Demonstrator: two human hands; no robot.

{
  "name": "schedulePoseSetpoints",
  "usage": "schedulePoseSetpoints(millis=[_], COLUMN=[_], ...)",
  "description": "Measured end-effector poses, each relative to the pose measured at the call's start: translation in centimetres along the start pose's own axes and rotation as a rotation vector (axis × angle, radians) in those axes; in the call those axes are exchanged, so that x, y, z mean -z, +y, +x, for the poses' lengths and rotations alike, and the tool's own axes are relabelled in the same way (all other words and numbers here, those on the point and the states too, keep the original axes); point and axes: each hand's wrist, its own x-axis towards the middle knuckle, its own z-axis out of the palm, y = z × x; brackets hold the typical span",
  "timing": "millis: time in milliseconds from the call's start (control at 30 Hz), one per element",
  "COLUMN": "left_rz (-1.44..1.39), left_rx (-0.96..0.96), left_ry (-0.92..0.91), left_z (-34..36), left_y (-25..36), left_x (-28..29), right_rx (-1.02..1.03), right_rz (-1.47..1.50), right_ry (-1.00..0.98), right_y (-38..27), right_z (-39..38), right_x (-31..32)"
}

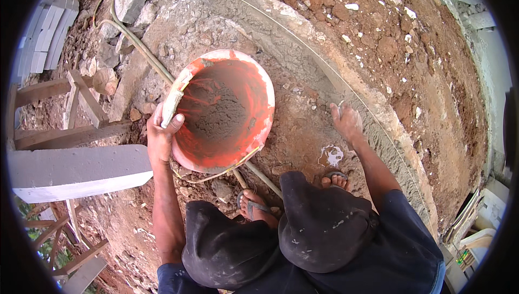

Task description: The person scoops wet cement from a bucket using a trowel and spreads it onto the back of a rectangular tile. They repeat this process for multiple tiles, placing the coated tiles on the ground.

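My left hand (162, 134) grips the left rim of an orange-red bucket (259, 86), with the thumb by the pale, mortar-crusted grip (172, 107) of its handle. The bucket tilts toward me and holds wet grey mortar (219, 110). Away to the right, my right hand (348, 124) is low over the edge of a wet mortar strip (373, 124). Its fingers are curled, and a small pale bit shows at their tips; what they hold is not clear.
A taut string (303, 40) runs along the mortar strip. Beyond it lies loose reddish soil (389, 51) with stones. A hose (143, 51) passes behind the bucket. Left are wooden frames (70, 134) and a grey slab (81, 167). My sandalled feet (254, 206) stand close by.
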Motion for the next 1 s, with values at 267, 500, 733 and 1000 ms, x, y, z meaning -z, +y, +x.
schedulePoseSetpoints(millis=[267, 500, 733, 1000], left_rz=[0.027, 0.026, 0.033, 0.134], left_rx=[-0.001, 0.095, 0.114, 0.162], left_ry=[-0.139, -0.24, -0.322, -0.3], left_z=[1.6, 2.3, 2.5, 3.5], left_y=[2.5, 4.0, 4.8, 4.1], left_x=[-3.5, -2.2, -2.1, -0.6], right_rx=[0.526, 0.952, 0.803, 0.629], right_rz=[0.049, -0.042, -0.163, -0.041], right_ry=[-0.476, -0.467, -0.696, -0.698], right_y=[-10.7, -25.4, -25.1, -23.8], right_z=[-3.2, -7.3, -3.1, -2.0], right_x=[0.6, -1.9, 3.5, 3.3])
